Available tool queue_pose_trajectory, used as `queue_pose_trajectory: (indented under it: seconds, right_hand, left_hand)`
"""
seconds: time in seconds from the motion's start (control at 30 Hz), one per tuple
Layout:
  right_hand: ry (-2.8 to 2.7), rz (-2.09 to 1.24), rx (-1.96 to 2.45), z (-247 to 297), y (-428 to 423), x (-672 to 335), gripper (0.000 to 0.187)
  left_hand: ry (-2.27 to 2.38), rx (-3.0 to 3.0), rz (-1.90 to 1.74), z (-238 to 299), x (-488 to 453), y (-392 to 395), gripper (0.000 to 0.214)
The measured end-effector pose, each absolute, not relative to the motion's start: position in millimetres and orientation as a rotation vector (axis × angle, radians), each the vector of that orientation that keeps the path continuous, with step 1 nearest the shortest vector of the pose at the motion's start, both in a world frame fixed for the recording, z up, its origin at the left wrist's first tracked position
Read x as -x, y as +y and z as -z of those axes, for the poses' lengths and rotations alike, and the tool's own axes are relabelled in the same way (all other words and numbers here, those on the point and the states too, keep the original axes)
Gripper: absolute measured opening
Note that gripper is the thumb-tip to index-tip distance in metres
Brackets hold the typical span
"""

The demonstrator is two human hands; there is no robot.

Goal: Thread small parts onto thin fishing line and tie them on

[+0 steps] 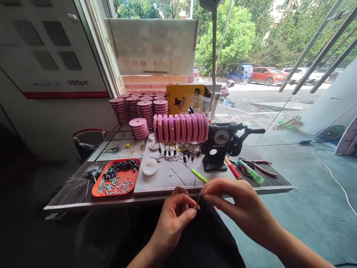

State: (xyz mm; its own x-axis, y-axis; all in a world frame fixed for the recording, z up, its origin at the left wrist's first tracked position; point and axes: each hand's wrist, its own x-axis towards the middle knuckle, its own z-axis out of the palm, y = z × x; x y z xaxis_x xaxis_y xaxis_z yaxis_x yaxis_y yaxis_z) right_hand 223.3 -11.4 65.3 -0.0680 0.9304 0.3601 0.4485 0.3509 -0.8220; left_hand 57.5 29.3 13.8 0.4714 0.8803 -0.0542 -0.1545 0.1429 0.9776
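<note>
My left hand [175, 216] is below the table's front edge, thumb and forefinger pinched on a tiny bead-like piece [195, 207]. My right hand [234, 201] is just to its right, fingers pinched on a thin line or wire [199, 196] that runs down to the small piece. The two hands nearly touch above my dark lap. On the table behind them stands a row of pink spools [180, 127] mounted on a black hand-crank winder [220, 143].
An orange tray [100, 190] of small beads and dark parts lies at left, with a white round dish [150, 166] beside it. Stacks of pink discs [139, 108] and a yellow box [182, 97] stand at the back. Pliers [259, 165], a green tool [198, 175] and pens lie at right.
</note>
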Motion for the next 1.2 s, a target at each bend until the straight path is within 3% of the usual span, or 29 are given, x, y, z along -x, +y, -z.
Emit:
queue_pose_trajectory:
  seconds: [0.1, 0.23, 0.37, 0.73, 1.2]
  right_hand:
    - [-1.424, -0.798, 1.162, -57.9, -11.9, -214.5, 0.011]
    - [-1.438, -0.539, 1.124, -53.0, -13.6, -210.4, 0.006]
    - [-1.646, -0.368, 1.122, -52.1, -16.8, -216.1, 0.014]
    - [-1.829, -0.555, 1.332, -53.5, -20.8, -221.3, 0.018]
    - [-1.950, -0.547, 1.240, -53.2, -12.3, -215.5, 0.014]
  left_hand:
    - [0.758, -1.186, -0.880, -13.4, -58.0, 27.8, 0.006]
    - [0.770, -1.175, -0.890, -10.7, -58.2, 27.1, 0.007]
    - [0.791, -1.182, -0.875, -7.8, -58.9, 27.1, 0.011]
    - [0.816, -1.268, -0.899, -9.6, -60.9, 26.8, 0.018]
    - [0.773, -1.268, -0.953, -8.5, -60.8, 26.4, 0.014]
